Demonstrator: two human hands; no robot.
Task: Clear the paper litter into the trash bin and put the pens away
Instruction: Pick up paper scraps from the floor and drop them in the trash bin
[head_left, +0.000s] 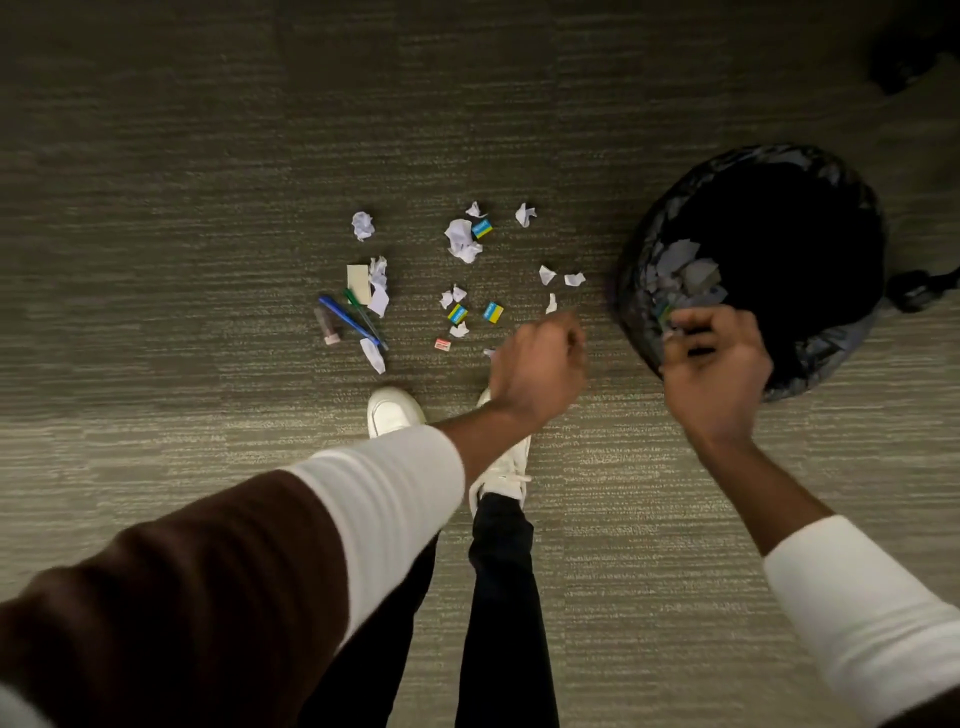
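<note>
Crumpled white paper scraps (462, 240) and small blue-and-yellow wrappers (493, 312) lie scattered on the carpet. A blue pen (347, 318) and a green pen (363, 317) lie together at the left of the litter. The trash bin (644, 249), lined with a black bag, stands at the right and holds paper pieces (685, 270). My right hand (714, 364) hovers over the bin's near rim, fingers curled around small scraps. My left hand (537, 366) is a closed fist above the litter's near edge; what it holds is hidden.
A cream rectangular pad (357, 283) and a small dark tube with a pink cap (327, 326) lie by the pens. A small red-and-white label (442, 343) sits near my white shoes (392, 410). A dark object (904, 52) is at the top right.
</note>
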